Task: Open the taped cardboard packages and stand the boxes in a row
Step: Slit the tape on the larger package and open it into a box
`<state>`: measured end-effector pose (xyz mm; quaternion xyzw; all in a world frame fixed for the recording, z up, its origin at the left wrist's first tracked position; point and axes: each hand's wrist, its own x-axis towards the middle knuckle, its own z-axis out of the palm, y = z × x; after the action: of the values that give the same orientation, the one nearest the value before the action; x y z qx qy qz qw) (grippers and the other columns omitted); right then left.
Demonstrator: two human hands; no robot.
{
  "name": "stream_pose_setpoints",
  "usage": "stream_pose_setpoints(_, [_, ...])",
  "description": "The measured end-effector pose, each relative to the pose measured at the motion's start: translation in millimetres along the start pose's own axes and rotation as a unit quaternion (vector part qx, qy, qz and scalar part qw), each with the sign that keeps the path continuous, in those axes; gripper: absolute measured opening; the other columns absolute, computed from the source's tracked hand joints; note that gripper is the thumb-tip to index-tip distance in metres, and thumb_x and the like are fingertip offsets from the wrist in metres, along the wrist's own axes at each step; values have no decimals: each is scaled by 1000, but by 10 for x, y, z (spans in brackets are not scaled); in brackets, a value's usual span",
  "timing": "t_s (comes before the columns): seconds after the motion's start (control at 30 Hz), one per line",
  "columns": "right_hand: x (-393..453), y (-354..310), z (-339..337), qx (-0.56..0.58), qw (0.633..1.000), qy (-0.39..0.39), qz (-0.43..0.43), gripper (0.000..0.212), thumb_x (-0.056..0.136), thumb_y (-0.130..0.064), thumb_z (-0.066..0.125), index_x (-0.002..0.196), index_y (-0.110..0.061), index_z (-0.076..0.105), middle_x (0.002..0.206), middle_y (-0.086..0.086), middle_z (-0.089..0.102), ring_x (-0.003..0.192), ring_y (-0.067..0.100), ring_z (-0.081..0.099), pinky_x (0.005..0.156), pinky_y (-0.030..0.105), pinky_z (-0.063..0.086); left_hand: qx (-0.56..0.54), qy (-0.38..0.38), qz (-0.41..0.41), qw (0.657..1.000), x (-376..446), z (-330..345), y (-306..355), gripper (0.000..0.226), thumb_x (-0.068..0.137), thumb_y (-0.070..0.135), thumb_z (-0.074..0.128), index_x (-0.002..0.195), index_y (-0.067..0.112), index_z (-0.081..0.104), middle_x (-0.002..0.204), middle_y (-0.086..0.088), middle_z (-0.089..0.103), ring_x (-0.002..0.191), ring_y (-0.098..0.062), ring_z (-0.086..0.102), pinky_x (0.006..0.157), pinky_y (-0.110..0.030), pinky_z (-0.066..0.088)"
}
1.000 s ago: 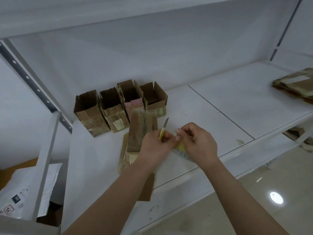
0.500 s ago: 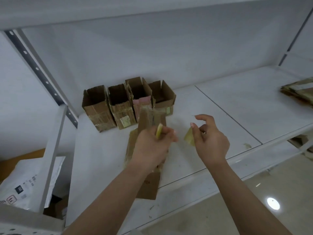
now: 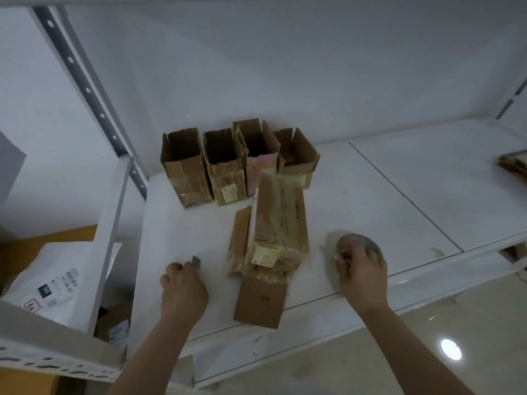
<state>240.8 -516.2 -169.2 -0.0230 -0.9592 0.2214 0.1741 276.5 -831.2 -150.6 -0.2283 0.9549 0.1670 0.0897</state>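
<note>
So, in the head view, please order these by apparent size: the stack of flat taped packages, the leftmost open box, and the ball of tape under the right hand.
1. Stack of flat taped packages, largest, though nearer the camera.
2. Leftmost open box.
3. Ball of tape, partly hidden by the right hand.

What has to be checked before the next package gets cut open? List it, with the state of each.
1. Row of opened boxes upright at the back of the shelf: ok.
2. Flat taped packages lying between both hands: ok.
3. Left hand grips a grey-tipped tool: ok.
4. Blade out: cannot tell, only the tip shows.
5. Right hand free to steady a package: not ok, it is on a blurred tape wad.
6. Bare shelf right of the row: ok.
</note>
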Motion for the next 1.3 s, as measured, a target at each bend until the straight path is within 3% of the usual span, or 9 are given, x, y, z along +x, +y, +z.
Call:
stream_pose_setpoints(0.1, [0, -190, -171, 89, 996, 32, 8, 43, 97, -43, 37, 110, -11, 63, 101, 3, 67, 99, 30, 60, 88, 45, 47, -143, 71, 85, 983, -44, -94, 82, 42, 98, 23, 54, 138, 9, 49, 145, -17, 40, 131, -34, 41, 109, -37, 33])
stream_pose_setpoints(0.27, [-89, -560, -228, 287, 957, -17, 42, 27, 102, -18, 45, 125, -13, 60, 96, -11, 66, 82, 2, 64, 78, 24, 52, -414, 91, 253, 870, -217, -330, 484, 30, 103, 19, 44, 126, 35, 55, 126, 23, 56, 114, 21, 48, 95, 0, 35])
stream_pose_setpoints(0.5, [-227, -739, -46, 342, 936, -87, -2, 47, 100, 0, 45, 144, -17, 47, 127, -11, 64, 118, 0, 58, 103, 25, 47, -480, -25, 289, 828, -223, -68, 727, 44, 106, 18, 34, 150, 16, 36, 150, 10, 44, 138, 0, 38, 116, -24, 31])
stream_pose_setpoints(0.6, [-230, -736, -109, 393, 915, -90, 3, 48, 100, 4, 45, 141, -21, 51, 126, -19, 64, 121, 2, 58, 103, 23, 46, -508, -36, 277, 815, -262, -99, 728, 44, 106, 19, 33, 150, 17, 36, 149, 9, 45, 139, -3, 38, 117, -32, 32])
stream_pose_setpoints(0.73, [18, -839, -364, 493, 848, -146, 128, 38, 102, -5, 43, 115, -32, 66, 124, -1, 68, 102, -3, 65, 81, 11, 51, -549, -71, 256, 793, -408, -347, 808, 46, 102, 40, 28, 145, 31, 41, 132, 25, 58, 126, 7, 49, 104, -19, 42])
stream_pose_setpoints(0.83, [-37, -1083, -632, 479, 869, -74, 104, 32, 100, -49, 45, 94, -32, 71, 95, -11, 74, 88, -4, 67, 76, 10, 51, -559, -74, 250, 788, -539, -484, 923, 54, 94, 63, 28, 141, 40, 43, 120, 30, 63, 116, 11, 55, 93, -13, 47])
stream_pose_setpoints(0.9, [-89, -1235, -769, 464, 881, -30, 92, 42, 87, -65, 48, 96, -31, 70, 86, -20, 73, 86, -7, 66, 74, 9, 52, -549, -51, 252, 795, -615, -549, 1002, 66, 88, 72, 43, 144, 38, 43, 128, 17, 63, 121, -1, 56, 102, -31, 49])
stream_pose_setpoints(1.07, [-45, -1304, -803, 411, 908, 17, 76, 42, 71, -67, 61, 100, -36, 66, 85, -21, 73, 85, -2, 70, 79, 32, 59, -546, -4, 255, 798, -669, -626, 1076, 54, 89, 38, 63, 141, 29, 50, 111, 11, 72, 103, -2, 67, 89, -32, 57])
stream_pose_setpoints(1.3, [-63, -1250, -835, 378, 925, 13, 25, 48, 78, -53, 62, 114, -22, 71, 89, -23, 72, 86, -5, 69, 78, 25, 57, -510, 74, 235, 824, -616, -604, 1050, 77, 74, 66, 68, 142, 35, 49, 102, 11, 75, 96, -6, 70, 83, -42, 59])
